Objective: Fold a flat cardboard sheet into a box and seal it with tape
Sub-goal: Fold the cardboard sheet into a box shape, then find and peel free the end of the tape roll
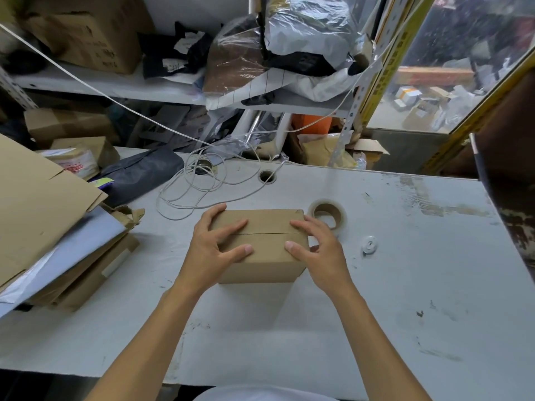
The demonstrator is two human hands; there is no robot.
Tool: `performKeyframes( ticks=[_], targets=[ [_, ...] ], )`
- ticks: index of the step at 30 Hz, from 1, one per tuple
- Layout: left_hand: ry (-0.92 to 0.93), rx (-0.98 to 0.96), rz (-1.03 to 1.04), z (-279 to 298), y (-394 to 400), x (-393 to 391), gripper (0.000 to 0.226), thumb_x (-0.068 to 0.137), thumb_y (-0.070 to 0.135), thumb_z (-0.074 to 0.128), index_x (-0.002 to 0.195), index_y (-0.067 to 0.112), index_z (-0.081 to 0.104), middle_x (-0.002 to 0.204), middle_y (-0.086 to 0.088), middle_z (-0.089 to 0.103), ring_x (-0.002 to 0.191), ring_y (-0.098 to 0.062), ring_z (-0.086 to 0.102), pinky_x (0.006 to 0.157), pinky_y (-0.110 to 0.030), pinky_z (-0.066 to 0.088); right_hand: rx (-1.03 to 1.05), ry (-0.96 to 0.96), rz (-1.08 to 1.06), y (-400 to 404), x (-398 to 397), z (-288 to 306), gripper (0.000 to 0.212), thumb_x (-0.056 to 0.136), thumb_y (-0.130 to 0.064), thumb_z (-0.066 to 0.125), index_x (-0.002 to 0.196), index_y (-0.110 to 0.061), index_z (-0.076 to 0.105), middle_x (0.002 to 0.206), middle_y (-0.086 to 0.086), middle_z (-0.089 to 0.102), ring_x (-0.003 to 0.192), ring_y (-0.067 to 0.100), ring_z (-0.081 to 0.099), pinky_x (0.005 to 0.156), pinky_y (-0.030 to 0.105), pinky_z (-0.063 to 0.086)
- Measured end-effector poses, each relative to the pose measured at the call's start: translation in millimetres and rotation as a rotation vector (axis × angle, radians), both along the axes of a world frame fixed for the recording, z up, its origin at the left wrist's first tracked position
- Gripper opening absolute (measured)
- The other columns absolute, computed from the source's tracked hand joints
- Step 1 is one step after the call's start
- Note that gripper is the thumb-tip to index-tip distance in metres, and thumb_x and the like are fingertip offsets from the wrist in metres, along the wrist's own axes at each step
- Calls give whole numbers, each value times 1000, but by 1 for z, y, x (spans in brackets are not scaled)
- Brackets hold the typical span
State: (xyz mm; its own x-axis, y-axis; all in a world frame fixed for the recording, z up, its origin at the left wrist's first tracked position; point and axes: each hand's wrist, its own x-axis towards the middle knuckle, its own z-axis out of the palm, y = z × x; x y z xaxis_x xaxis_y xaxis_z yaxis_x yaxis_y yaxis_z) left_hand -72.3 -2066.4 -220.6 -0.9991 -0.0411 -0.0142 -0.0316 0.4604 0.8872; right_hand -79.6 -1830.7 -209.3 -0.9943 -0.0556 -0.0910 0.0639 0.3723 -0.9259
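Two bare forearms reach forward over the near edge of the white counter, which is scuffed and marked with dark specks. Both hands rest on a folded cardboard box standing on the counter in front of the person. The left hand lies on the box's left end, fingers spread and nearly straight, pressing down on the top flaps; its thumb points right along the near flap. The right hand covers the right end, its forefinger and thumb laid flat on the top while the remaining fingers curl loosely over the right edge (whether they touch the side wall cannot be told). Neither grip is closed round anything; both are flat, pressing holds. Between the two hands the flaps meet in a thin seam running left to right, with no tape on it.

Just beyond the right hand, touching or nearly touching the box's far right corner, a roll of clear tape lies flat. To the right of that hand sits a small white round disc. Left of the left hand, a stack of flat cardboard sheets overhangs the counter. Beyond the box a white cord lies in loose loops near a cable hole. Farthest back, a shelf carries cardboard cartons and plastic-wrapped bundles.
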Motion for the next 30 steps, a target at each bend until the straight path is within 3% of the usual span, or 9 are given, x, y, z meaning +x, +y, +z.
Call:
performKeyframes(
  ticks=[5, 7, 9, 13, 17, 20, 22, 26, 30],
  targets=[
    [17, -22, -9, 0, 1, 0, 49, 73, 35, 84, 119, 39, 70, 146, 20, 34, 140, -2, 29, 114, -33, 33, -182, -64, -230, 23, -31, -18, 23, 90, -20, 70, 112, -27, 68, 114, -13, 65, 106, 7, 61, 84, 20, 50],
    [15, -24, -10, 0, 0, -1, 51, 70, 41, 84, 119, 39, 70, 146, 20, 34, 139, -1, 30, 111, -30, 33, 152, -45, -321, 39, -51, -40, 24, 90, -15, 66, 113, -21, 69, 114, -6, 65, 115, 19, 56, 87, 21, 42],
    [16, -23, -18, -1, 0, -2, 51, 70, 42, 86, 118, 41, 70, 145, 22, 34, 139, -2, 31, 111, -34, 36, 530, -91, -262, 53, -68, -65, 35, 86, -15, 63, 120, -22, 67, 132, 1, 58, 128, 27, 41, 97, 30, 36],
    [5, -31, -16, -2, -1, -3, 50, 72, 34, 84, 120, 39, 70, 146, 25, 33, 140, -3, 31, 112, -40, 39, 921, -218, 31, 59, -82, -95, 39, 88, -22, 59, 125, -33, 60, 159, 3, 20, 145, 33, 6, 113, 48, 15],
    [74, -181, -19, 1, 1, -1, 48, 73, 47, 81, 119, 44, 66, 147, 17, 37, 142, -12, 24, 116, -37, 23, 775, -150, -2, 56, -85, -82, 34, 94, -21, 59, 128, -22, 59, 158, 2, 28, 146, 31, 6, 115, 47, 17],
    [226, -380, -54, 2, 4, 0, 53, 79, 56, 61, 123, 29, 70, 140, 8, 52, 137, -25, 32, 115, -45, 23, 559, 6, 16, 46, -83, -46, 40, 93, -31, 64, 128, -11, 60, 144, 2, 50, 142, 28, 20, 110, 39, 26],
    [273, -436, -110, 1, 5, 2, 54, 84, 52, 56, 126, 20, 69, 134, 7, 58, 130, -21, 42, 114, -50, 28, 477, 154, 16, 31, -74, -17, 40, 91, -23, 68, 126, -6, 60, 137, 4, 56, 142, 27, 24, 107, 26, 23],
    [271, -411, -146, 7, 6, 0, 55, 85, 48, 57, 128, 15, 67, 133, 7, 59, 127, -5, 40, 112, -45, 36, 531, 470, -1, 10, -51, 32, 36, 87, -11, 72, 122, -6, 62, 134, 2, 57, 143, 19, 25, 103, 4, 16],
    [207, -361, -108, 15, 8, 3, 54, 79, 36, 75, 128, 17, 65, 129, 9, 60, 122, -2, 42, 108, -41, 40, 408, 554, 126, -11, -34, 47, 33, 81, 3, 74, 111, -6, 64, 123, -8, 53, 142, 11, 26, 103, 1, 21]
  ],
)
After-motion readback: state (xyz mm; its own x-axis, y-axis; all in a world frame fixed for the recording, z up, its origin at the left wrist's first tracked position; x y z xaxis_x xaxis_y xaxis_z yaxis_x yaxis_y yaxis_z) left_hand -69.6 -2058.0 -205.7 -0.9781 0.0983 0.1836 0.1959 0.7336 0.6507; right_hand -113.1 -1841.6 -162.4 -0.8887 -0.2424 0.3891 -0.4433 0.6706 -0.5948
